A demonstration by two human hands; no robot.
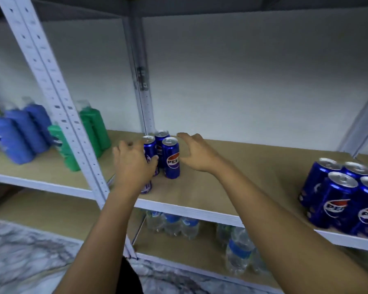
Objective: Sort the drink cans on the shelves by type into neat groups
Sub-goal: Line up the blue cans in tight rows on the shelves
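Slim Pepsi cans (pixel 170 158) stand clustered on shelf (pixel 232 166), btwn both hands. Left hand (pixel 132 164) grip clamped on left can (pixel 148 145); right hand (pixel 197 152) grip apart, just beside cluster, not touching.

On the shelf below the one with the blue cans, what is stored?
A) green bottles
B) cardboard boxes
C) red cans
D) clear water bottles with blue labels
D: under the shelf board that carries the blue cans, clear water bottles with blue labels stand on the lower shelf.
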